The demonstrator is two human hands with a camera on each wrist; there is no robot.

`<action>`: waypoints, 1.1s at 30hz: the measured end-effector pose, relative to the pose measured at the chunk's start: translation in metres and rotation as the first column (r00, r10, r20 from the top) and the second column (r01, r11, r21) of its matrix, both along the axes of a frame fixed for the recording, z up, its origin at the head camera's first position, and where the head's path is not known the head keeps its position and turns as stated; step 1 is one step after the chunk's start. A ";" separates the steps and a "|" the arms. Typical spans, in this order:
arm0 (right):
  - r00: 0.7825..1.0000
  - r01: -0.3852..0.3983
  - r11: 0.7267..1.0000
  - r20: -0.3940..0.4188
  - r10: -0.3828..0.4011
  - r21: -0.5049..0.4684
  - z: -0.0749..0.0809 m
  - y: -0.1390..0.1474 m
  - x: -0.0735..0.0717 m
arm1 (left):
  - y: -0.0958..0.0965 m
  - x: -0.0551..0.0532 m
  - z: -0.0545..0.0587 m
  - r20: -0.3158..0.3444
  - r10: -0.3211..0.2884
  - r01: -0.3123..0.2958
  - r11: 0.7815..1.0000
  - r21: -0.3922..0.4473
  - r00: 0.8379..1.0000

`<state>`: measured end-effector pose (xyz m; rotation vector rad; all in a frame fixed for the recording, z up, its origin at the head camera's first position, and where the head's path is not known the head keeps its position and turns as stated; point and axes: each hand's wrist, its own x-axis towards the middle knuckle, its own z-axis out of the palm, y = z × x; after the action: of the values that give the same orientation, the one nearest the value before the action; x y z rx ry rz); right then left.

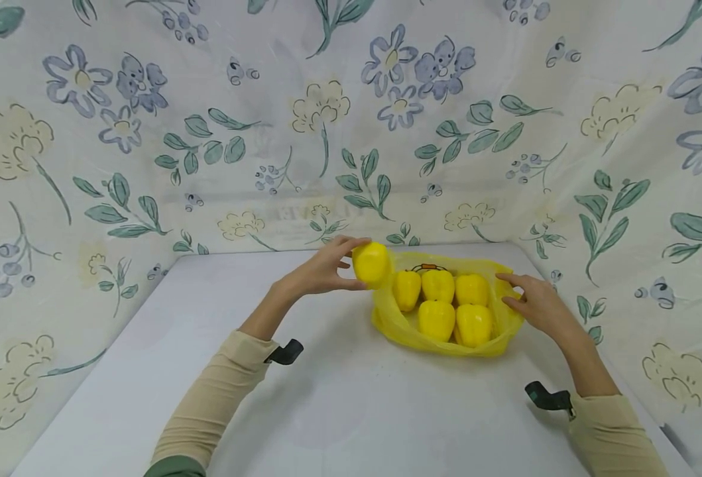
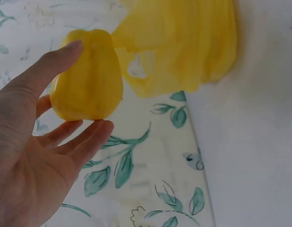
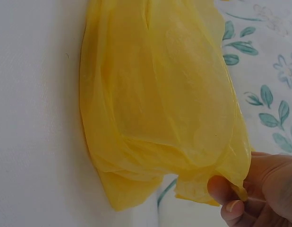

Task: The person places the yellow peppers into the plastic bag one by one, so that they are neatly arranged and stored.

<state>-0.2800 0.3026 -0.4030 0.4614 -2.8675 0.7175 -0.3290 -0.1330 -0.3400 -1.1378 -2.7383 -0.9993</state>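
Note:
My left hand [image 1: 325, 266] grips a yellow bell pepper [image 1: 371, 265] between thumb and fingers, held up at the left rim of a thin yellow plastic bag [image 1: 391, 329]. In the left wrist view the pepper [image 2: 89, 78] hangs apart from the table, the thumb on one side and fingertips beneath. Several more yellow bell peppers [image 1: 437, 320] lie inside the open bag in two rows. On the bag's right side my right hand [image 1: 535, 299] pinches its edge; the right wrist view has the bag's film [image 3: 174, 94] between thumb and fingers.
A thin dark handle with an orange grip [image 1: 429, 266] shows at the back of the bag's opening. Bag and peppers are on a white table [image 1: 339, 397]. A flower-patterned cloth [image 1: 267, 165] hangs behind the table and along its sides.

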 end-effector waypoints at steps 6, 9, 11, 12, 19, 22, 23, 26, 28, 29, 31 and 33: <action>1.000 0.002 1.000 0.005 -0.002 0.004 0.000 0.000 0.000 | 0.020 0.003 0.006 -0.021 -0.038 0.038 0.999 -0.009 0.999; 1.000 -0.003 1.000 0.000 0.003 0.004 0.001 0.000 0.001 | 0.029 0.003 0.006 -0.022 -0.058 0.058 0.998 -0.011 0.998; 1.000 -0.008 1.000 -0.010 0.008 0.005 0.001 0.000 0.001 | 0.035 0.004 0.006 -0.014 -0.073 0.073 0.997 -0.009 0.997; 1.000 -0.008 1.000 -0.013 0.008 0.006 0.001 0.000 0.001 | 0.038 0.004 0.005 -0.013 -0.079 0.079 0.997 -0.011 0.997; 1.000 -0.014 1.000 -0.021 0.014 0.005 0.001 -0.001 0.002 | 0.055 0.007 0.000 0.002 -0.106 0.106 0.993 -0.049 0.994; 1.000 -0.014 1.000 -0.025 0.014 0.005 0.000 0.000 0.002 | 0.061 0.008 -0.001 -0.008 -0.117 0.116 0.991 -0.067 0.993; 1.000 -0.015 1.000 -0.027 0.015 0.004 0.000 0.000 0.002 | 0.063 0.009 0.000 -0.011 -0.123 0.122 0.990 -0.067 0.992; 0.999 -0.016 1.000 -0.031 0.016 0.006 0.000 0.000 0.002 | 0.068 0.010 0.002 -0.020 -0.134 0.133 0.989 -0.060 0.991; 0.999 -0.014 1.000 -0.030 0.014 0.006 0.000 0.000 0.002 | 0.071 0.011 0.004 -0.021 -0.138 0.136 0.989 -0.055 0.990; 0.999 -0.013 1.000 -0.030 0.013 0.004 0.001 0.000 0.002 | 0.072 0.011 0.004 -0.020 -0.137 0.136 0.989 -0.053 0.990; 1.000 -0.009 1.000 -0.028 0.009 0.004 0.001 0.000 0.002 | 0.075 0.012 0.004 -0.006 -0.136 0.135 0.989 -0.053 0.991; 1.000 -0.008 1.000 -0.026 0.008 0.002 0.001 0.000 0.002 | 0.076 0.013 0.001 0.003 -0.134 0.134 0.989 -0.063 0.991</action>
<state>-0.2776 0.3028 -0.4021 0.4794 -2.8442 0.7053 -0.3160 -0.0566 -0.3386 -1.3475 -2.7423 -0.9300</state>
